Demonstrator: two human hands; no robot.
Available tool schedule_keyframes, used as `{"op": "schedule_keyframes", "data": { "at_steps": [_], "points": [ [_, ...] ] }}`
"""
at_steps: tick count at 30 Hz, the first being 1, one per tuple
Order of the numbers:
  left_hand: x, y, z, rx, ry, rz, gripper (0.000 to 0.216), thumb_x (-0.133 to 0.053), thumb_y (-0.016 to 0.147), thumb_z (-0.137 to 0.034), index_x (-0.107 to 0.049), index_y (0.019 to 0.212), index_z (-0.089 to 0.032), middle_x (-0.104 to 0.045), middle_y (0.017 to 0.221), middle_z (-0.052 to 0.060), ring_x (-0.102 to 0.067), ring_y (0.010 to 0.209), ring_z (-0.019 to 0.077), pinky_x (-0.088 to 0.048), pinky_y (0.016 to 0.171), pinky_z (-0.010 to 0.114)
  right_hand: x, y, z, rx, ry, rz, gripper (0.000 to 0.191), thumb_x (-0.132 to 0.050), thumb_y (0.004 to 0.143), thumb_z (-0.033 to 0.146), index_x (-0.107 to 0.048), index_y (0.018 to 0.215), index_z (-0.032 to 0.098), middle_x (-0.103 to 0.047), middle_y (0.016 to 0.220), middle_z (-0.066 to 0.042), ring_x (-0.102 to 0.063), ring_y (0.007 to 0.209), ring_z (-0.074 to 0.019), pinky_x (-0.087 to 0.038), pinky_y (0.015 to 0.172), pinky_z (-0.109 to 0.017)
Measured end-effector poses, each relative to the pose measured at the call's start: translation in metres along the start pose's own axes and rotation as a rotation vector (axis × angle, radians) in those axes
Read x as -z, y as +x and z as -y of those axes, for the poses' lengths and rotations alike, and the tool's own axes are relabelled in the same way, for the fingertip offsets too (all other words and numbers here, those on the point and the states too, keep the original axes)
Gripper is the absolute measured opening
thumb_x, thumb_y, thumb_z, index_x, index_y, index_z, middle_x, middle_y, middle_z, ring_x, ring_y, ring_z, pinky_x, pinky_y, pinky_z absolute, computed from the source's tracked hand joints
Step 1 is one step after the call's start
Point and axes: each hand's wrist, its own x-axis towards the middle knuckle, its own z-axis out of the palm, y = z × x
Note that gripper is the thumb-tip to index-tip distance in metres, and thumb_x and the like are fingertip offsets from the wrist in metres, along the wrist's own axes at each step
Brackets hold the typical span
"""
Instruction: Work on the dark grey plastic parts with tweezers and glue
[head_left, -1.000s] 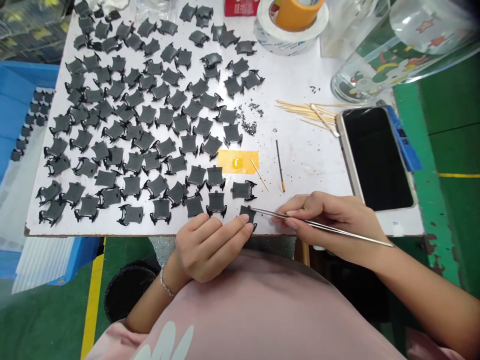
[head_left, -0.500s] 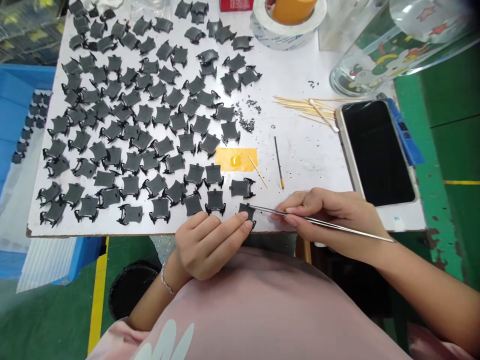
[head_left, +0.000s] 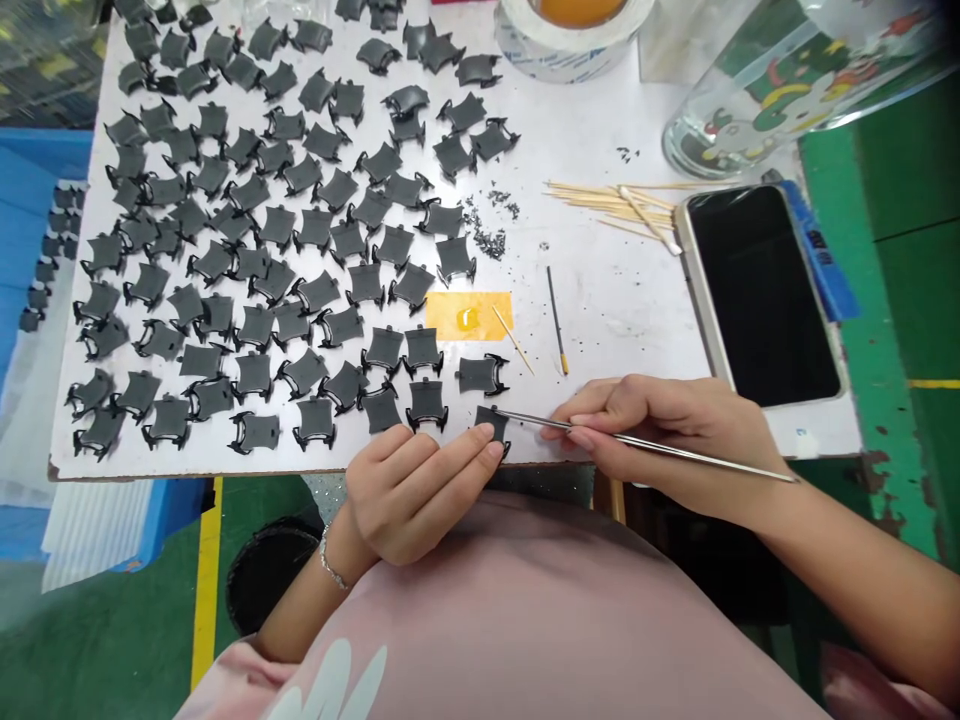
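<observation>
At the table's front edge, my left hand (head_left: pixel 416 490) is closed with its fingertips on a small dark grey plastic part (head_left: pixel 491 420); the fingers hide some of that part, and the thumb is out of sight. My right hand (head_left: pixel 660 435) grips metal tweezers (head_left: pixel 705 459) between thumb and fingers. Their tips touch the upper edge of the held part. Just above it lies a similar clipped part (head_left: pixel 480 375). A yellow sheet (head_left: pixel 442 318) bearing a glossy drop (head_left: pixel 468 319) sits beyond, with a toothpick (head_left: pixel 514 341) across its corner.
Many dark grey parts (head_left: pixel 255 328) cover the table's left side. Tiny black pieces (head_left: pixel 489 243) lie mid-table. A dark, yellow-tipped stick (head_left: pixel 556 320), toothpicks (head_left: pixel 600 203), a phone (head_left: pixel 761 295), a tape roll (head_left: pixel 574 55) and a glass (head_left: pixel 742 110) are rightward. A blue bin (head_left: pixel 30 170) stands left.
The camera view has shifted slightly, so the table's contents sit a little differently in the picture. Both hands, the tweezers and the held part stay nearly in place.
</observation>
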Motion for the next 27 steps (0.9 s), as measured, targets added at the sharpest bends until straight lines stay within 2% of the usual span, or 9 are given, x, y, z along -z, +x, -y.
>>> {"op": "schedule_keyframes", "data": {
  "at_steps": [7,16,20,27],
  "points": [
    [0.0035,0.0000,-0.0003,0.009,-0.019,0.016,0.018,-0.057,0.096,-0.006,-0.071,0.108,-0.005,-0.077,0.107,0.012,-0.055,0.059,0.0135,-0.042,0.051,0.031,0.0008,0.0034,-0.0016,-0.006,0.055,0.021,0.012,-0.079,0.078,0.024,-0.070,0.075,0.031,-0.080,0.083,0.003,-0.077,0.079,-0.0208,-0.062,0.064,-0.027],
    [0.0002,0.0012,-0.0021,0.015,-0.033,-0.012,0.017,-0.065,0.090,-0.002,-0.071,0.106,-0.003,-0.076,0.107,0.015,-0.052,0.058,0.0135,-0.039,0.050,0.030,0.0041,0.0047,-0.0010,-0.001,0.069,0.055,0.013,-0.080,0.076,0.021,-0.070,0.076,0.030,-0.080,0.085,0.005,-0.076,0.075,-0.0160,-0.061,0.065,-0.021],
    [0.0030,0.0029,-0.0016,0.006,-0.035,0.017,0.016,-0.063,0.091,-0.001,-0.070,0.105,-0.003,-0.077,0.105,0.016,-0.052,0.057,0.0136,-0.038,0.049,0.031,0.0044,0.0062,-0.0013,-0.003,0.058,0.060,0.014,-0.080,0.077,0.022,-0.068,0.076,0.030,-0.079,0.086,0.007,-0.076,0.074,-0.0136,-0.058,0.061,-0.017],
    [0.0060,0.0054,-0.0028,0.006,-0.035,0.038,0.017,-0.064,0.089,0.000,-0.069,0.106,-0.002,-0.077,0.103,0.018,-0.052,0.056,0.0137,-0.037,0.049,0.031,0.0055,0.0057,-0.0029,0.053,-0.023,0.093,0.013,-0.076,0.082,0.025,-0.064,0.076,0.028,-0.078,0.085,0.007,-0.076,0.071,-0.0154,-0.054,0.052,-0.020]
  ]
}}
